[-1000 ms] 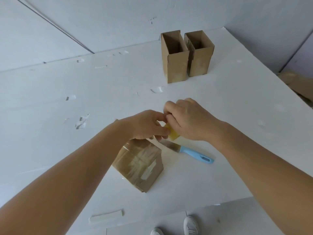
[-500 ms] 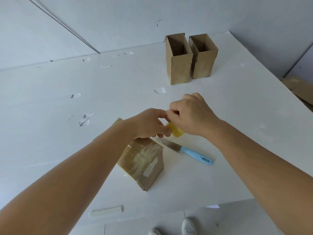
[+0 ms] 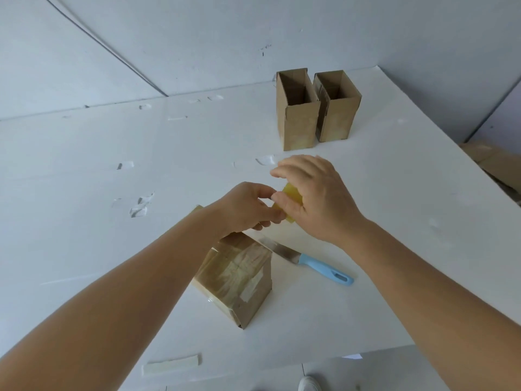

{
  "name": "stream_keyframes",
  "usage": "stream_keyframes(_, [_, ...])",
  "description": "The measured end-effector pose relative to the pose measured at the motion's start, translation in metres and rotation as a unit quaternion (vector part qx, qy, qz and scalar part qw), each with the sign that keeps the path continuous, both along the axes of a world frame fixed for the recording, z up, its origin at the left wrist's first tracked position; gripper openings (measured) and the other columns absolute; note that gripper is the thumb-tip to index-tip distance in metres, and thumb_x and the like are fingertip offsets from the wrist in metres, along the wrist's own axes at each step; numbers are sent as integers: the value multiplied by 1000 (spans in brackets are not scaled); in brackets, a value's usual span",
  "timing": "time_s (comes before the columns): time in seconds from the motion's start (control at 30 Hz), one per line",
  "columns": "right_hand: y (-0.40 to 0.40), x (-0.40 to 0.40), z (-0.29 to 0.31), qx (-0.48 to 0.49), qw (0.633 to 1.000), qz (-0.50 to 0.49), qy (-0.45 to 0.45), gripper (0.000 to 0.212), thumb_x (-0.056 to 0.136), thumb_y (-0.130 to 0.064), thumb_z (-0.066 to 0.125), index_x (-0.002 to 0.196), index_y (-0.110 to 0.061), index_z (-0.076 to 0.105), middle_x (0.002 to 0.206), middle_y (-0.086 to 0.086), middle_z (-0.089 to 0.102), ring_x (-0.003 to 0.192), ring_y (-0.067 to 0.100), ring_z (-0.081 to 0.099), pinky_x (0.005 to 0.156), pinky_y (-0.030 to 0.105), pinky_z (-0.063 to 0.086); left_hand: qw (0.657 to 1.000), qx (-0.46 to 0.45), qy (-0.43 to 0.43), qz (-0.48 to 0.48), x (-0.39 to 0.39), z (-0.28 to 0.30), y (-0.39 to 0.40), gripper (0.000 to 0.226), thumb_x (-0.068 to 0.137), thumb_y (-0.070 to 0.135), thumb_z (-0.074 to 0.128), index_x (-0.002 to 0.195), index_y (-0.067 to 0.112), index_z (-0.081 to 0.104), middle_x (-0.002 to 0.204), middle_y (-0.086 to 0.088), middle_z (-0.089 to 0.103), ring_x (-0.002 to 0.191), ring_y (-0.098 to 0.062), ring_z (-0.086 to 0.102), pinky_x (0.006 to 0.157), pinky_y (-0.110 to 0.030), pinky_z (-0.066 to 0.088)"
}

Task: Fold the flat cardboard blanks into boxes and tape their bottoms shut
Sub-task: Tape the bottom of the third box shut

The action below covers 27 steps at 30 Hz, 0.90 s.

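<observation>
Above the white table, both hands meet on a yellow tape roll: the right hand cups it from behind with curled fingers, and the left hand pinches at its near edge with thumb and forefinger. Just below the hands, a box lies tipped over, its taped bottom facing up toward the camera, shiny strips crossing the flaps. Beside it on the right rests a knife with a blue handle, blade pointing toward the box. At the far side, two finished boxes stand upright and open-topped, side by side and touching. A loose strip lies near the front edge, and scraps dot the table to the left. Flat cardboard shows off the right edge.
</observation>
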State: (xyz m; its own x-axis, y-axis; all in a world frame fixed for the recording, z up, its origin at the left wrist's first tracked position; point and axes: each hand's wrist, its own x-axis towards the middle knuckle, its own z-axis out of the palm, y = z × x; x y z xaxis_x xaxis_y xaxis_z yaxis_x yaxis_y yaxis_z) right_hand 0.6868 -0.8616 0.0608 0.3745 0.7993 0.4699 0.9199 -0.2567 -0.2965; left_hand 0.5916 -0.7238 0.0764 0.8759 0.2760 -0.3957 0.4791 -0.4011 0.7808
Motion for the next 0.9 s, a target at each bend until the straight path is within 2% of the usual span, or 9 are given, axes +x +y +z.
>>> stream_keyframes(0.1, [-10, -8, -9, 89, 995, -49, 16, 53, 89, -44, 49, 131, -12, 49, 138, 7, 47, 129, 21, 41, 105, 31, 36, 1000, -18, 4, 11, 0, 1, 3, 14, 82, 20, 73, 96, 23, 70, 67, 8, 67, 68, -8, 60, 83, -29, 55])
stream_keyframes(0.2, [-26, -14, -28, 168, 975, -122, 76, 48, 88, -39, 49, 121, -4, 50, 119, 11, 50, 110, 22, 49, 91, 29, 45, 1000, -17, 14, 22, 0, 0, 3, 19, 80, 22, 75, 99, 24, 70, 69, 4, 67, 66, -9, 59, 84, -32, 56])
stream_keyframes(0.27, [-35, -20, -44, 164, 962, -153, 156, 43, 88, -38, 43, 114, -5, 48, 106, 3, 47, 95, 14, 47, 78, 25, 44, 999, -5, 22, 30, 1, 0, 1, 22, 79, 23, 76, 100, 25, 69, 70, 2, 64, 63, -9, 58, 75, -27, 58])
stream_keyframes(0.33, [-40, -25, -60, 147, 943, -179, 237, 39, 89, -37, 43, 114, -7, 45, 102, 0, 46, 87, 13, 46, 69, 16, 39, 999, 15, 31, 34, 2, 1, -2, 24, 79, 24, 77, 101, 27, 67, 70, 3, 60, 60, -7, 57, 60, -17, 50])
stream_keyframes(0.4, [-42, -26, -73, 112, 933, -205, 273, 30, 91, -28, 52, 113, -8, 47, 102, 1, 47, 87, 17, 50, 69, 22, 42, 999, 18, 31, 38, 2, 1, -4, 26, 80, 24, 77, 103, 26, 68, 72, 2, 62, 61, -7, 58, 61, -17, 50])
stream_keyframes(0.5, [-43, -28, -94, -109, 944, -191, 245, 33, 90, -31, 58, 119, -17, 52, 111, 1, 49, 103, 20, 50, 84, 31, 45, 999, -13, 14, 49, 1, 1, -2, 28, 78, 21, 78, 105, 22, 69, 74, 0, 66, 67, -11, 61, 83, -29, 57])
stream_keyframes(0.57, [-42, -32, -108, -222, 937, -162, 216, 40, 89, -37, 58, 126, -22, 51, 118, 2, 49, 111, 21, 46, 90, 31, 44, 998, -25, 10, 51, -1, 1, 0, 29, 78, 19, 78, 106, 21, 69, 75, -1, 67, 70, -11, 62, 87, -34, 56])
stream_keyframes(0.7, [-36, -34, -112, -248, 937, -155, 191, 29, 93, -28, 50, 120, -19, 58, 110, 5, 51, 104, 23, 49, 82, 32, 47, 998, -38, 3, 52, -3, 3, 0, 30, 79, 17, 78, 107, 20, 68, 79, -3, 68, 71, -11, 63, 86, -34, 57])
stream_keyframes(0.9, [-52, -24, -78, -242, 929, -136, 244, 14, 90, -22, 49, 100, -22, 59, 92, -2, 55, 82, 20, 53, 65, 26, 35, 997, -48, -11, 66, -3, 1, 0, 31, 78, 19, 79, 107, 19, 68, 75, 0, 67, 70, -12, 61, 88, -34, 56])
